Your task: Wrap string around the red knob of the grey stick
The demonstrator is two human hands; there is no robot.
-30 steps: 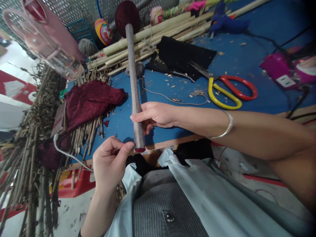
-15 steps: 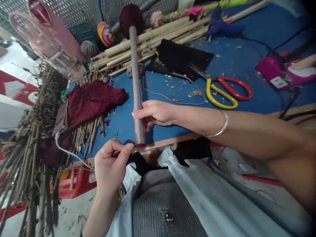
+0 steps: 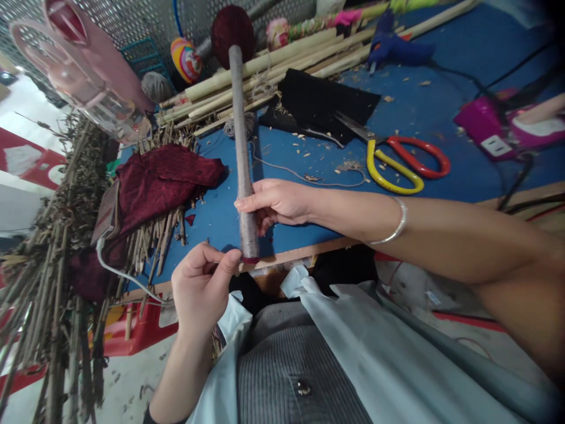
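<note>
A mallet-like stick (image 3: pixel 241 135), wrapped in grey yarn, has a dark red cloth-covered ball (image 3: pixel 232 36) at its far end and a dark red cap at its near end. My right hand (image 3: pixel 276 203) is closed around the lower handle, thumb on top. With thumb and index finger, my left hand (image 3: pixel 205 280) pinches at the left rim of the red-capped end; whatever lies between those fingertips is hidden. Right of the handle, red-and-yellow-handled scissors (image 3: pixel 392 159) lie on the blue tabletop (image 3: pixel 300 212), beside black cloth (image 3: pixel 329 106) and a loose grey string.
Dark red cloth (image 3: pixel 165 168) and a phone (image 3: pixel 107 212) with a white cable rest on cut twigs at left. Behind are pale sticks (image 3: pixel 265 68), a yarn ball (image 3: pixel 156 86) and a pink bottle (image 3: pixel 99 56). A blue glue gun (image 3: pixel 397 48) and purple device (image 3: pixel 485 126) are at right.
My left hand has shifted slightly right and up, its thumb closer against the capped end. My right hand keeps its hold on the handle.
</note>
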